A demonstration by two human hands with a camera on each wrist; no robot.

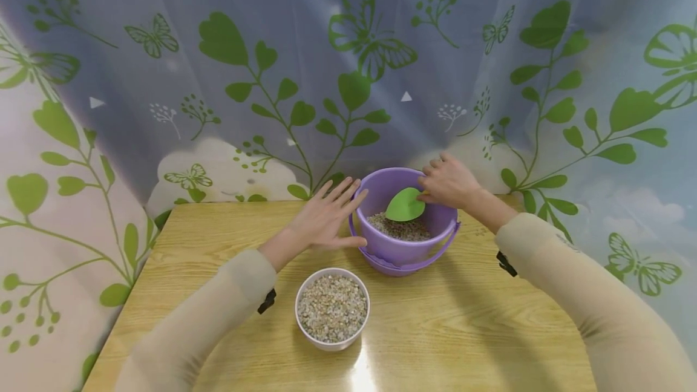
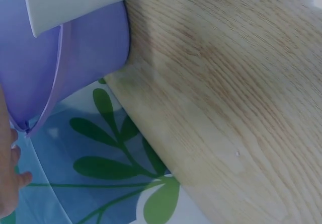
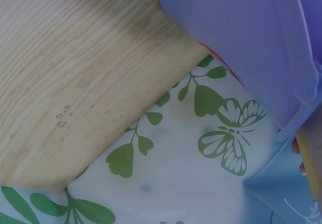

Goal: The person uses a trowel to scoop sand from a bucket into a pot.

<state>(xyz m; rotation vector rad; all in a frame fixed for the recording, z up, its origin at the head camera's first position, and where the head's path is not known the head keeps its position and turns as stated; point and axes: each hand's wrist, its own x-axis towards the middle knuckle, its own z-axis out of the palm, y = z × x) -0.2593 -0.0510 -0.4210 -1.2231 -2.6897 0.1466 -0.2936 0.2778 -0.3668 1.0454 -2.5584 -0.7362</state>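
Note:
My right hand (image 1: 449,181) grips a toy shovel over the far right rim of a purple bucket (image 1: 403,251). The shovel's green blade (image 1: 406,204) slants down inside, close over the coarse gravel (image 1: 400,228) there. Its yellow handle (image 3: 308,169) shows beside the fingers in the right wrist view. My left hand (image 1: 323,216) is spread with straight fingers at the bucket's left rim, holding nothing. In front stands a white bowl (image 1: 332,343) filled with similar gravel (image 1: 333,307).
The bucket's purple handle (image 1: 443,250) hangs down over its front. Everything stands on a wooden table (image 1: 463,331), whose far edge meets a curtain (image 1: 305,77) printed with leaves and butterflies. A few grains (image 3: 61,117) lie on the tabletop in the right wrist view.

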